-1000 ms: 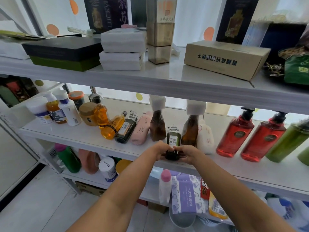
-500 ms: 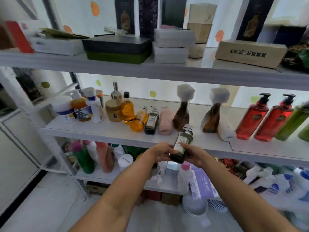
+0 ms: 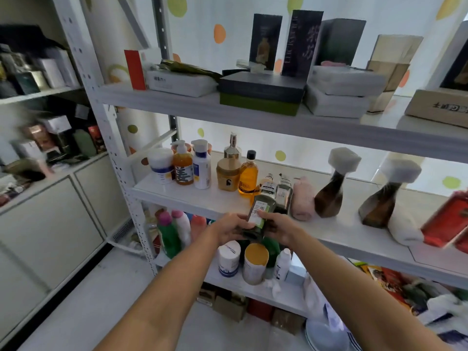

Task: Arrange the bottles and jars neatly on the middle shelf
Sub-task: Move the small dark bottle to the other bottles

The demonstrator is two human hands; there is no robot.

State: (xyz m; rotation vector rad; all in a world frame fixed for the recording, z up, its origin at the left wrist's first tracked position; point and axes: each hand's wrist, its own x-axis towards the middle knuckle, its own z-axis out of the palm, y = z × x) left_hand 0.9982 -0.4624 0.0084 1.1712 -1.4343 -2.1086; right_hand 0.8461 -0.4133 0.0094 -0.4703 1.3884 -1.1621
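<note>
A small dark green bottle point(image 3: 260, 211) with a white and green label is tilted in front of the middle shelf point(image 3: 192, 196). My left hand point(image 3: 231, 228) grips its lower left side and my right hand point(image 3: 278, 228) grips its lower right side. Behind it on the shelf lie a dark bottle point(image 3: 283, 193) and a pink tube point(image 3: 302, 198). At the shelf's left end stand a white jar point(image 3: 160, 165), an orange pump bottle point(image 3: 182, 165), a white bottle point(image 3: 201, 165), a gold jar point(image 3: 228, 174) and an amber bottle point(image 3: 248, 174). Two brown bottles point(image 3: 331, 188) with white caps stand to the right.
The top shelf point(image 3: 253, 115) carries boxes. A red bottle point(image 3: 448, 221) is blurred at the right edge. The lower shelf point(image 3: 235, 282) holds cleaning bottles and tubs. A white upright post point(image 3: 109, 138) bounds the rack on the left, with cabinets point(image 3: 50, 211) beyond it.
Both hands have carried the green bottle leftward along the shelf front, from before the brown bottles to before the lying dark bottle. My view has swung left.
</note>
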